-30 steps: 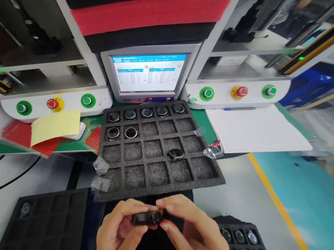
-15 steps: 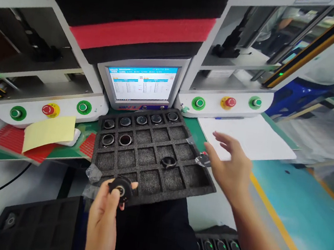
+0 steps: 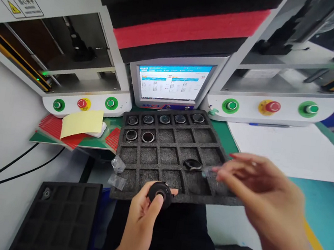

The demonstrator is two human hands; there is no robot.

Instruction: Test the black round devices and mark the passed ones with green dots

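The two hands are well apart; the left hand (image 3: 138,229) is closed on a round black part (image 3: 167,190), with the thumb pressed on its face, and it holds this part above the front edge of the grey foam tray (image 3: 122,195); the right hand (image 3: 271,192) is over the right side of this tray, its fingers bent, with clear film (image 3: 209,171) at the fingertips; I cannot tell if they pinch it or only touch it; near this film a black ring-shaped piece (image 3: 193,164) lies in the tray; five round pieces fill the back row, by the monitor (image 3: 172,81); behind the right hand, white paper (image 3: 291,152) lies on the green worktop (image 3: 222,132).
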